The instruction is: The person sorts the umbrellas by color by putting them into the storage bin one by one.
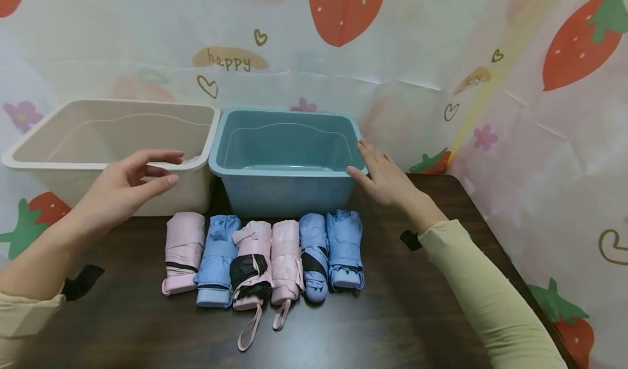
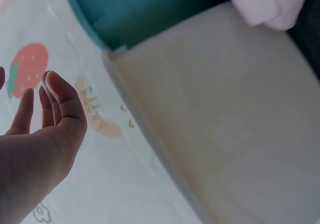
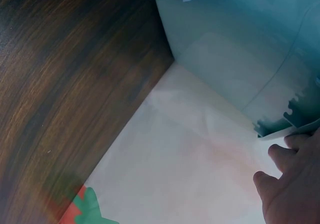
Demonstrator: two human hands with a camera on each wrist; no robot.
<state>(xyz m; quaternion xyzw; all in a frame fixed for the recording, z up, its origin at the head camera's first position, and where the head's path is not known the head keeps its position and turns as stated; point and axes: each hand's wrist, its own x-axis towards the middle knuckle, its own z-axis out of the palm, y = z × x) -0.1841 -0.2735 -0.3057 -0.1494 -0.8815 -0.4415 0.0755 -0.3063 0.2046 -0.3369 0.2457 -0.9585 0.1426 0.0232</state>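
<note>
My right hand (image 1: pixel 385 178) rests its fingers on the right rim of a blue plastic bin (image 1: pixel 284 192). In the right wrist view, those fingertips (image 3: pixel 282 156) lie right at the bin's edge. Near the front right corner of a cream bin (image 1: pixel 147 106), my left hand (image 1: pixel 130 183) hovers with loosely bent fingers and holds nothing. In front of the bins, folded umbrellas lie side by side in a row. From the left come a pink umbrella (image 1: pixel 185 243), a blue umbrella (image 1: pixel 219 254), two more pink ones with wrist loops, and two more blue ones at the right.
The bins stand side by side at the back of a dark wooden table (image 1: pixel 392 314). Behind and to the right hangs a backdrop (image 1: pixel 314 85) printed with strawberries and hearts. The table's right edge runs along it. Black straps hang at both wrists.
</note>
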